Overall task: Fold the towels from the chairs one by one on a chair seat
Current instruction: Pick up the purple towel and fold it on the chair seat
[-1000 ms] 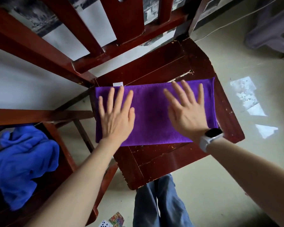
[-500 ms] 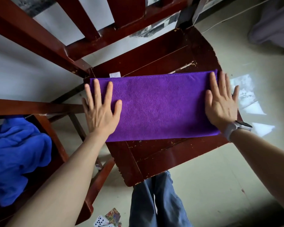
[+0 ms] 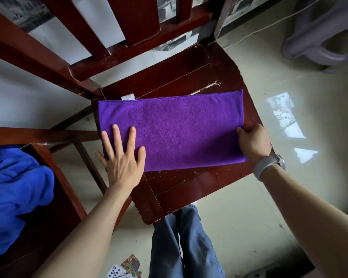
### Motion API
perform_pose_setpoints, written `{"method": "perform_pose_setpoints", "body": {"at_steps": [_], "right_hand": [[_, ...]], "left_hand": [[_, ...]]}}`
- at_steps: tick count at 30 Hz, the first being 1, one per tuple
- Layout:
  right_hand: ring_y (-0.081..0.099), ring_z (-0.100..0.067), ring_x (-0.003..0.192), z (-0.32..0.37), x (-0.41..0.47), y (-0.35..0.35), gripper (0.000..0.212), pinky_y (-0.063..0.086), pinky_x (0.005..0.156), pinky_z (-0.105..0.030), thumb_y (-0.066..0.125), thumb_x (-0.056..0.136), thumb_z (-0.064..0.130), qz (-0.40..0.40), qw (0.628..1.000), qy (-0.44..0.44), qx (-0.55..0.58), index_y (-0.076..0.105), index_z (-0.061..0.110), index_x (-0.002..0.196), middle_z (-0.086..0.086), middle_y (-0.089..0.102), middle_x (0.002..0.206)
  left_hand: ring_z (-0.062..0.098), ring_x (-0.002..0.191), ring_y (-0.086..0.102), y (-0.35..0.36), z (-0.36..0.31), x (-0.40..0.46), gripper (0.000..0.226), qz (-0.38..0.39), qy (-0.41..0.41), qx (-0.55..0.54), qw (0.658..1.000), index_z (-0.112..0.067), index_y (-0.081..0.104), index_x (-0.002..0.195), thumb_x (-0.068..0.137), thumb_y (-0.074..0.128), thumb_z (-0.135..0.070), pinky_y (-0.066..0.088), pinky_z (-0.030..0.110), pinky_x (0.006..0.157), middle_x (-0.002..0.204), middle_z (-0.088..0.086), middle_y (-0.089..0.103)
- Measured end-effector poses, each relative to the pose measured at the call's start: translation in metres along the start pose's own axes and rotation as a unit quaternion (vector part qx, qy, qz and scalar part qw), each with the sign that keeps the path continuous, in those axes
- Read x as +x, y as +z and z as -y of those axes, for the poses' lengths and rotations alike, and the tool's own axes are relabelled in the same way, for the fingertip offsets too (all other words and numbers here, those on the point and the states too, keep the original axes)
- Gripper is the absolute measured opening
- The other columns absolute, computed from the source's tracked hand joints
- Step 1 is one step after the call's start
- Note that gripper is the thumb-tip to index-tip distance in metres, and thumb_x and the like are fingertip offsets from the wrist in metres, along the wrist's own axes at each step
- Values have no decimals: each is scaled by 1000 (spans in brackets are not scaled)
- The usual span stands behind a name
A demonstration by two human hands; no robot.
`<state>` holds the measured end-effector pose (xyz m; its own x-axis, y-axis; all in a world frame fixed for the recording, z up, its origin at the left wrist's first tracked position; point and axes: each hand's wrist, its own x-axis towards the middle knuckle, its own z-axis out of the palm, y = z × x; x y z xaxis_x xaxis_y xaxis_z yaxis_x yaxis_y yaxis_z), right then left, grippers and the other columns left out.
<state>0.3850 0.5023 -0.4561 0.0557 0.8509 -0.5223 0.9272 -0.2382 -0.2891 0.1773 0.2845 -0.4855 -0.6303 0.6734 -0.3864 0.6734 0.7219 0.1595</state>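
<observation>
We see a folded towel lying flat on a chair seat.
A crumpled blue towel (image 3: 16,199) lies left; our left hand (image 3: 122,159) presses flat, fingers spread, on the purple rectangular microfibre towel (image 3: 175,131) on the dark red wooden chair seat (image 3: 189,189); our right hand (image 3: 252,143) grips its right edge.

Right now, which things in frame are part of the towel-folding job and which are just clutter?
Job:
- purple towel, flat on the chair seat
- left hand pressing its left end
- right hand, grip pinching its right edge
- blue towel, crumpled on the neighbouring chair

Clutter:
- playing cards on the floor
- grey plastic stool
- cable
</observation>
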Motion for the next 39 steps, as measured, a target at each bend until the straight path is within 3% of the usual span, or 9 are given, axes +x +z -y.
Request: {"method": "perform_pose_setpoints", "body": {"at_steps": [3,8,12,16,22,30,32,35,39], "right_hand": [[51,-36,82,6,0,-1,34,40,73,-40,53,85,20,20,1000,18,7,42,13,53,-15,49,80],[49,-42,109,12,-6,2,28,40,91,-45,45,88,20,10,999,30,-17,56,-5,95,-25,56,112],[50,-29,84,10,-11,-4,16,42,79,-37,49,86,20,14,998,20,49,53,4,84,-15,51,88],[59,-33,100,23,-24,-21,26,47,90,-43,60,84,20,30,994,-20,99,65,5,104,-16,65,103],[55,-19,75,86,-78,-12,16,46,72,-37,72,76,20,118,974,-131,146,61,13,86,3,57,72],[62,-33,91,154,-147,84,21,52,79,-52,66,80,19,210,949,-182,147,60,6,95,-4,61,86],[63,-35,91,162,-155,104,21,52,80,-51,65,81,19,221,950,-179,129,59,6,96,-11,66,93],[62,-36,93,168,-159,124,22,53,81,-50,63,82,18,232,950,-169,120,58,5,99,-16,66,98],[62,-37,94,174,-158,137,23,53,82,-49,62,83,18,231,951,-170,113,56,5,101,-17,63,99]], "left_hand": [[36,142,-9,-1,1,0,63,11,2,2,1000,-31,11,146,88,26,-51,12,69,105,156,11,-1],[35,142,-9,-7,-2,0,61,21,4,-20,1000,-30,11,146,91,29,-51,13,65,106,156,10,-2],[36,141,12,-20,4,-1,56,-56,9,-166,985,-17,37,139,88,57,-27,32,54,105,153,15,14],[28,131,36,-33,16,0,53,-92,-114,-316,937,-11,34,139,90,54,-15,43,40,100,145,16,30],[15,109,54,-51,36,4,39,-13,-269,-478,836,-10,49,130,91,51,-10,43,28,93,130,9,54],[18,81,64,-61,55,-2,25,78,-280,-651,701,-8,63,111,94,44,-7,52,31,70,89,3,69],[17,76,62,-61,59,-3,24,97,-289,-687,659,-12,65,97,94,42,-8,49,35,75,77,-2,70],[18,84,62,-57,67,-9,21,111,-299,-723,613,-17,61,95,96,40,-16,46,38,84,85,0,68],[18,91,64,-51,73,-17,17,118,-275,-742,600,-18,60,101,95,45,-22,50,33,79,94,2,67]]}}
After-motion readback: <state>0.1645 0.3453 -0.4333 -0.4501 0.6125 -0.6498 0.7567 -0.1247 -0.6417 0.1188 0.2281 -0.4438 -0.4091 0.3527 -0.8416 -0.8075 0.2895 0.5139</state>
